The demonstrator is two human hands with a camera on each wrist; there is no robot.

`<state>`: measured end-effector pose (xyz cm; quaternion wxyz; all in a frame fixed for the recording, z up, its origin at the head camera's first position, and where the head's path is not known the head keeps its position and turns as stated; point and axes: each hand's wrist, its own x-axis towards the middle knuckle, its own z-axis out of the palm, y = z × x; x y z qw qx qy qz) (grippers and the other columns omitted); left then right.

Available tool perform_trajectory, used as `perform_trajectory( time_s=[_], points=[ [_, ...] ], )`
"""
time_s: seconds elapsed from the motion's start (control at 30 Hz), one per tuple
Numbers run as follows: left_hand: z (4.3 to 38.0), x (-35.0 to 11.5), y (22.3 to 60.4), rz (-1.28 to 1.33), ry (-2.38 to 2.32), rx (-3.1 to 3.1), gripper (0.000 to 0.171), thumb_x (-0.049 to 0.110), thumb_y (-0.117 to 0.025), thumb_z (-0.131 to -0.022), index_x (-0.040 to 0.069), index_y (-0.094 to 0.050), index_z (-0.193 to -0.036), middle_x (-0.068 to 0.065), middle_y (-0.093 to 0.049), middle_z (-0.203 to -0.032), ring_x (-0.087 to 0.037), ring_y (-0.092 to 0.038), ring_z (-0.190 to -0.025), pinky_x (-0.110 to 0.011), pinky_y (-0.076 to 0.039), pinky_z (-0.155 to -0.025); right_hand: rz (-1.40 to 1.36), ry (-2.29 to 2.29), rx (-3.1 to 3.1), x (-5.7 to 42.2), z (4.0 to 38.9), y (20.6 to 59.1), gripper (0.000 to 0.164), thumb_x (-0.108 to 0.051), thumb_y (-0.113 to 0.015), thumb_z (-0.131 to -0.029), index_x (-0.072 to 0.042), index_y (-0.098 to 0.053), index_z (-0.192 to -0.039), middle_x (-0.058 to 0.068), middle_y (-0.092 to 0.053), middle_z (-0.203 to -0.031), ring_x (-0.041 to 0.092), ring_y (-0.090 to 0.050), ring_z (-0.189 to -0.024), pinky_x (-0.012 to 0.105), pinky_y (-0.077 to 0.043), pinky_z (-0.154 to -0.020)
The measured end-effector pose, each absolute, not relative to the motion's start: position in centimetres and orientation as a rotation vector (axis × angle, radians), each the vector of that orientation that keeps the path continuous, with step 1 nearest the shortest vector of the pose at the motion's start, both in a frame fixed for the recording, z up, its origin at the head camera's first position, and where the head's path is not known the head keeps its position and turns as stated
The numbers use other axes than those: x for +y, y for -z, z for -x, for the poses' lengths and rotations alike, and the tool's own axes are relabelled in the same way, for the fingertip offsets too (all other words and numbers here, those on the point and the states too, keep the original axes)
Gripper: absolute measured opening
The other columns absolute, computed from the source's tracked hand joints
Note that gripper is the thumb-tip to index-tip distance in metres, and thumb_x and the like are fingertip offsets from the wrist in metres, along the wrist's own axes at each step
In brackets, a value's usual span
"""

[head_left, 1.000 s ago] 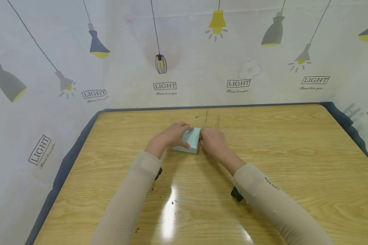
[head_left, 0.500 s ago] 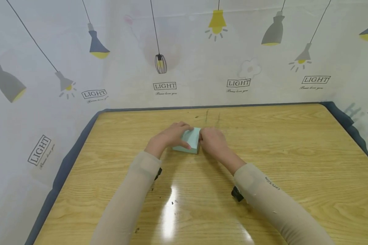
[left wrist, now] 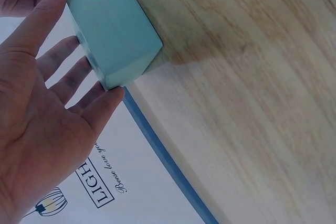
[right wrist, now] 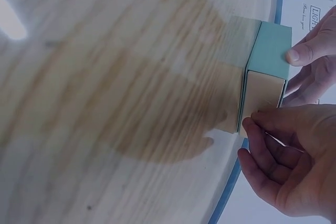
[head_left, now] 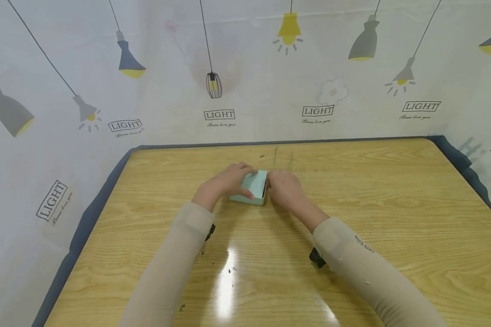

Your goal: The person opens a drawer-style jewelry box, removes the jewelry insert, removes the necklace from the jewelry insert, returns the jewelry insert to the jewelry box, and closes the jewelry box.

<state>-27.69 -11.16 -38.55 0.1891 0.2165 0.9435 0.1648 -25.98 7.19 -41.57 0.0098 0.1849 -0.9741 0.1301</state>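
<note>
A small pale-teal box (head_left: 255, 183) lies on the wooden table, toward its far side. My left hand (head_left: 228, 180) grips the box from the left, thumb on the near side and fingers across the far side, as the left wrist view also shows. At the right end my right hand (head_left: 285, 190) is curled close against the box. The right wrist view shows a tan end panel (right wrist: 262, 88) framed by the teal sleeve (right wrist: 273, 45). Thumb and index fingertips of the right hand pinch at the edge of that panel; what they pinch is partly hidden by the fingers.
The wood-grain table (head_left: 376, 195) extends around both forearms, with small dark marks and a bright reflection in front. A white curtain (head_left: 262, 81) printed with lamps hangs behind and at the sides. Dark blue trim (head_left: 188, 145) runs along the table's back edge.
A dark narrow gap now shows at the box's right end, and the right hand has shifted very slightly to the right. The left hand keeps its hold in place.
</note>
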Motion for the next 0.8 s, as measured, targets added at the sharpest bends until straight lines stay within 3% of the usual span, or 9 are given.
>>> perform_trajectory(
  time_s=[0.23,0.53,0.8],
  points=[
    [27.73,-11.28,38.68,-0.615,-0.466,2.650,0.084,0.037,-0.080,-0.083,0.018,-0.039,-0.153,-0.007,-0.034,-0.161,-0.031,-0.031,-0.149,-0.049,-0.032,-0.123,-0.578,-0.394,-3.063,7.18,25.94,41.35,0.020,-0.005,-0.062,-0.092,-0.008,-0.062,-0.073,0.003,-0.059,-0.066,0.015,-0.046,-0.060,0.025,-0.039,-0.050],
    [27.64,-11.29,38.57,-0.618,-0.474,2.642,0.084,0.037,-0.081,-0.082,0.018,-0.039,-0.153,-0.007,-0.033,-0.162,-0.032,-0.030,-0.149,-0.050,-0.030,-0.124,-0.586,-0.336,-3.060,7.19,25.89,41.26,0.015,-0.010,-0.064,-0.094,-0.007,-0.068,-0.080,0.006,-0.068,-0.075,0.015,-0.054,-0.063,0.030,-0.051,-0.053],
    [27.79,-11.38,38.79,-0.629,-0.478,2.644,0.085,0.038,-0.080,-0.082,0.018,-0.039,-0.153,-0.007,-0.033,-0.161,-0.032,-0.030,-0.149,-0.050,-0.030,-0.124,-0.589,-0.334,-3.036,7.24,25.74,41.21,0.016,-0.008,-0.061,-0.095,-0.004,-0.068,-0.081,0.007,-0.068,-0.073,0.014,-0.050,-0.059,0.027,-0.047,-0.050]
  ],
)
